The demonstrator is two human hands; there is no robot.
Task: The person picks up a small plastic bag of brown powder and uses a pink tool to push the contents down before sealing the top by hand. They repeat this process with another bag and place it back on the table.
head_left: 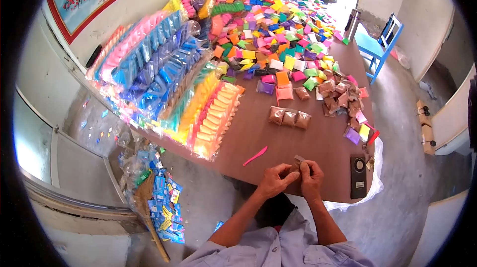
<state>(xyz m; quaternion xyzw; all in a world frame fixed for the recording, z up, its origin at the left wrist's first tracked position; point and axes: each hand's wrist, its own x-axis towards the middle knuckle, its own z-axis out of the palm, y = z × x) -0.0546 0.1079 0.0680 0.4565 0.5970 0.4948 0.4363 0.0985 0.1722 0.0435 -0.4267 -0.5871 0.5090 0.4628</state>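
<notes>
Close to the table's near edge, my left hand (276,179) and my right hand (312,178) meet, fingers pinched on one small clear packet with brown contents (298,161). My fingers cover most of that packet. Just beyond them lies a row of three brown packets (289,118), side by side on the brown table (248,133). A pink plastic knife-shaped tool (255,155) rests to the left of my hands. Farther right is a loose heap of brown packets (342,95).
A large heap of colourful packets (278,28) covers the far table. Bagged rows of coloured packets (164,73) line the left side. A dark rectangular device (358,177) lies at the right edge, a flask (352,26) stands beyond, and a blue chair (380,43) is beside the table.
</notes>
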